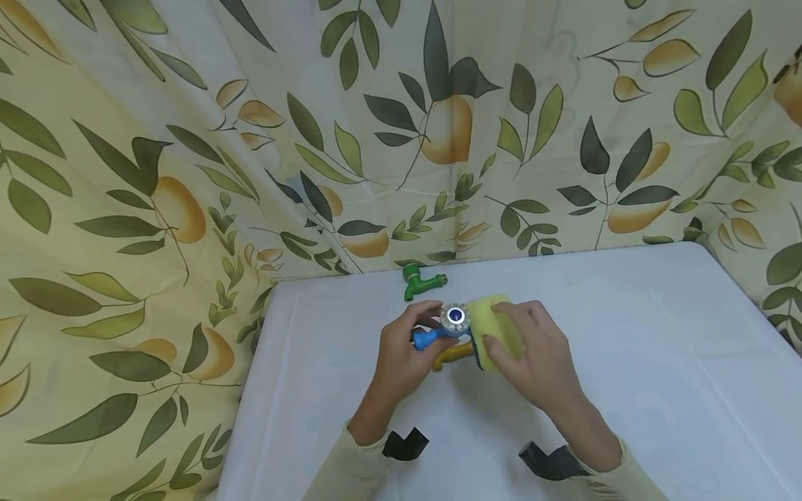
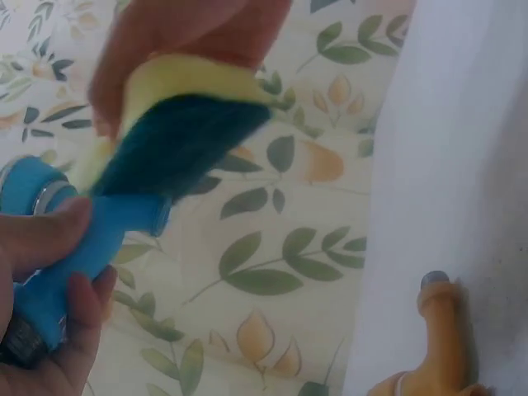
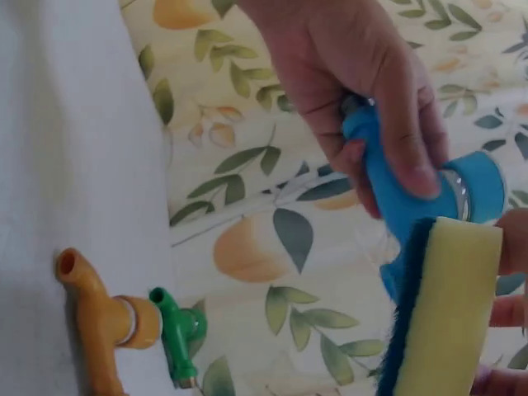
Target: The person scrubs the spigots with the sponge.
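My left hand grips a blue plastic tap above the white table, its clear round knob turned up toward the head camera. Fingers and thumb wrap the tap's body in the left wrist view. A yellow sponge with a dark green scouring side is pinched in my right hand. The scouring side faces the blue tap and lies right at its spout end. In the right wrist view, the sponge hides part of the tap.
A green tap lies near the table's back edge. An orange-yellow tap lies on the white tabletop below the hands, partly hidden by them in the head view. A leaf-and-fruit patterned curtain hangs behind and to the left.
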`<state>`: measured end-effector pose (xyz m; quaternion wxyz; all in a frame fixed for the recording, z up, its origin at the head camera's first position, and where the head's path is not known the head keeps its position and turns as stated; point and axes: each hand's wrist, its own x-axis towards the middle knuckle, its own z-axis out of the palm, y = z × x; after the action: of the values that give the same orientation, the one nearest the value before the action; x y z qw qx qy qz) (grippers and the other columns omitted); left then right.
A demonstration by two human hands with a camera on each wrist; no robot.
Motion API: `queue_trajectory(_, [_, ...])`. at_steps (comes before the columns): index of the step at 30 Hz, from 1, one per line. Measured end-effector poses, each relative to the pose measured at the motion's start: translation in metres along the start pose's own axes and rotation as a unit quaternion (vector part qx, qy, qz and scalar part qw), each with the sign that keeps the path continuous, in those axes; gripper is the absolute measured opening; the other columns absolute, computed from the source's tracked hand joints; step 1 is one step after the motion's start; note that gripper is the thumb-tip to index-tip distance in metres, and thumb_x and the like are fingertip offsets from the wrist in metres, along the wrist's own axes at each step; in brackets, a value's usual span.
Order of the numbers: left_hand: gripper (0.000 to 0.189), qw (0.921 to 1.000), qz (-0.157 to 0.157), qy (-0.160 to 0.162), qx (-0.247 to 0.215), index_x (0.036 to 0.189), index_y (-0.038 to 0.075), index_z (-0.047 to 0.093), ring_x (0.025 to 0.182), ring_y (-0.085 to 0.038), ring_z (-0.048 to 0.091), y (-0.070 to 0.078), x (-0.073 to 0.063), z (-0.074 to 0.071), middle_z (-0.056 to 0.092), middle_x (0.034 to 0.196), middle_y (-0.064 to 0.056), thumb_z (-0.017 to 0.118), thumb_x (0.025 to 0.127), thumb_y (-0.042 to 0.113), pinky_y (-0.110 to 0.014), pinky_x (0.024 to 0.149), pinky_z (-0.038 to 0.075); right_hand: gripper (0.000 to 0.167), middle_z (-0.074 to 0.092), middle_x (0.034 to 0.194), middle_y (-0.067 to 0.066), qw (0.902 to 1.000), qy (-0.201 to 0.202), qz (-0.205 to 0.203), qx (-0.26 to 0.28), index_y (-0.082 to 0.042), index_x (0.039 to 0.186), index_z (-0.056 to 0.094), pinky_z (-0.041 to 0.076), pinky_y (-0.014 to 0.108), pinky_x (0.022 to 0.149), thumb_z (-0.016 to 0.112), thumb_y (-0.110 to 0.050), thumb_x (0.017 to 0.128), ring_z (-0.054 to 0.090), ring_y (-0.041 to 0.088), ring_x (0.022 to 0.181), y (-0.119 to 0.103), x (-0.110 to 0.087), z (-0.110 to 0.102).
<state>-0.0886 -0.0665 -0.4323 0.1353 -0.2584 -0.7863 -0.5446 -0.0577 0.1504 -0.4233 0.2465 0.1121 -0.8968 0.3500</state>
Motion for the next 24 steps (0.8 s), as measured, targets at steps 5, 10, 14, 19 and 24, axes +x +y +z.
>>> queue_trajectory(5, [0.024,0.9994,0.017,-0.005,0.03,0.113,0.009,0.073,0.1,-0.013,0.072,-0.003,0.0,0.002,0.074,0.111,-0.003,0.079,0.09,0.01,-0.025,0.088,0.06,0.043,0.061,0.106,0.006,0.9976,0.026,-0.014,0.063,-0.01,0.122,0.067,0.046,0.013,0.074,0.076,-0.011,0.08,0.055,0.012,0.089,0.0,0.006,-0.005])
queue_trajectory(10, [0.019,0.9983,0.025,0.005,0.053,0.107,0.008,0.077,0.096,-0.01,0.073,-0.005,-0.001,0.004,0.076,0.104,-0.002,0.08,0.088,0.011,-0.019,0.083,0.06,0.044,0.058,0.103,0.006,0.9969,0.042,-0.056,0.038,-0.012,0.113,0.072,0.054,0.022,0.07,0.079,-0.014,0.07,0.054,0.012,0.092,0.001,0.011,-0.011])
queue_trajectory(14, [0.018,0.9957,0.051,0.002,0.077,0.105,0.005,0.078,0.093,-0.01,0.073,-0.006,-0.001,0.008,0.076,0.102,-0.004,0.08,0.089,0.011,-0.015,0.081,0.058,0.041,0.058,0.103,0.005,0.9953,0.021,-0.088,0.034,-0.014,0.111,0.075,0.055,0.024,0.065,0.08,-0.017,0.07,0.056,0.014,0.088,0.0,0.013,-0.012])
queue_trajectory(19, [0.019,0.9922,0.068,0.018,0.103,0.106,0.004,0.078,0.093,-0.012,0.074,-0.006,-0.001,0.009,0.075,0.101,-0.005,0.08,0.088,0.008,-0.016,0.082,0.059,0.039,0.058,0.102,0.004,0.9949,0.003,-0.101,0.009,-0.015,0.109,0.075,0.055,0.028,0.061,0.078,-0.018,0.07,0.058,0.015,0.084,0.0,0.015,-0.014])
queue_trajectory(24, [0.019,0.9901,0.068,0.018,0.121,0.106,0.003,0.077,0.094,-0.014,0.073,-0.005,0.0,0.01,0.074,0.102,-0.006,0.08,0.088,0.009,-0.018,0.084,0.059,0.042,0.059,0.105,0.005,0.996,-0.015,-0.088,0.004,-0.014,0.114,0.073,0.057,0.03,0.062,0.079,-0.018,0.073,0.06,0.017,0.086,-0.003,0.014,-0.013])
